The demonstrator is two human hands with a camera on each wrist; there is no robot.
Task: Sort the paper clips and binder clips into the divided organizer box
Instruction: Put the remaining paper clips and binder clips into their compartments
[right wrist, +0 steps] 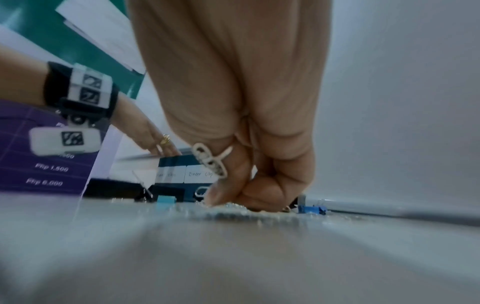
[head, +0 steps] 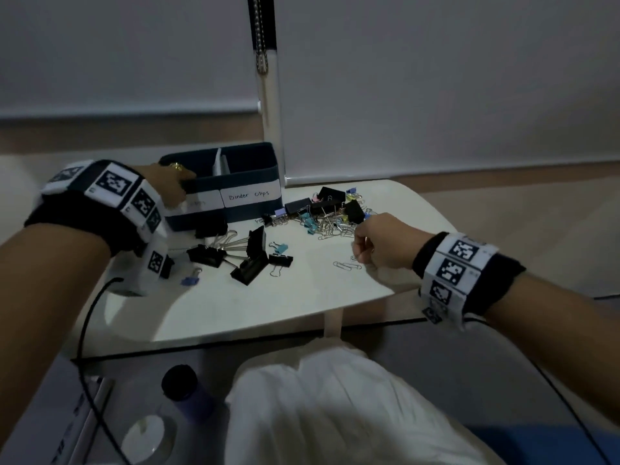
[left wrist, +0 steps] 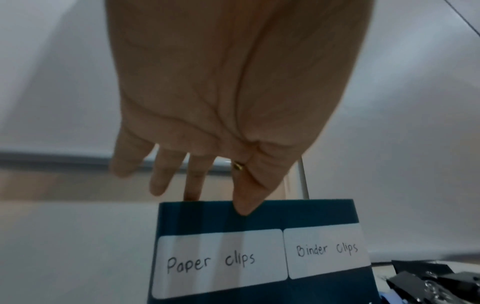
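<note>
Here left hand (left wrist: 233, 92) grips organizer box (left wrist: 272, 220) rim, right hand (right wrist: 233, 92) pinches paper clips (right wrist: 209, 160).

Left hand (head: 166, 183) outstretched, right hand (head: 379, 241) curled

Dim light here over a white, rounded tabletop (head: 268, 310). Behind it two pale roller blinds (head: 117, 55) hang down, a beaded cord (head: 258, 35) between them.
</note>
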